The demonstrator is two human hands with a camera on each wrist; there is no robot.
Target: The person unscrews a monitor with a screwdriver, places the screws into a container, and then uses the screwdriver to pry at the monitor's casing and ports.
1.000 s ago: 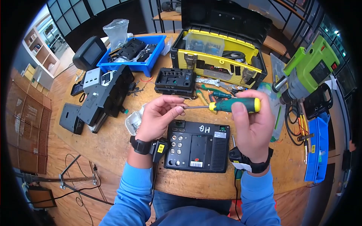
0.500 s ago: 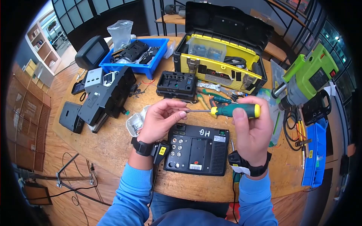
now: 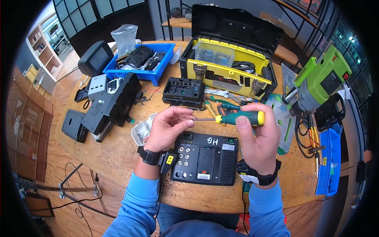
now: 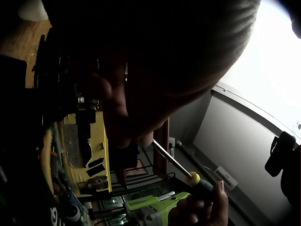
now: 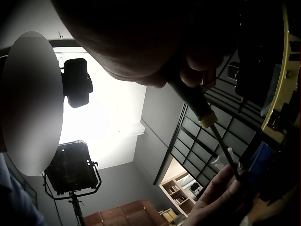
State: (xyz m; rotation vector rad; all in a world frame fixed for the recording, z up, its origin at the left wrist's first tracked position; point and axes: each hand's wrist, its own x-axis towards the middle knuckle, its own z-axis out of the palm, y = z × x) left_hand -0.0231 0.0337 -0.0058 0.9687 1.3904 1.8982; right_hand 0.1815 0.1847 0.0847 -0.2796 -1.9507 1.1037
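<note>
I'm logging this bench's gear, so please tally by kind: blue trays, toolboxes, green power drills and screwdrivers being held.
Blue trays: 2
Toolbox: 1
Green power drill: 1
Held screwdriver: 1
Total: 5

The left fingers (image 3: 181, 111) hide the screwdriver's (image 3: 229, 118) tip.

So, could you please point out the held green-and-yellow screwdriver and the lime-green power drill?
Green-and-yellow screwdriver (image 3: 230, 118): head view, on the green part of the handle.
Lime-green power drill (image 3: 325, 74): head view, on the green body.
</note>
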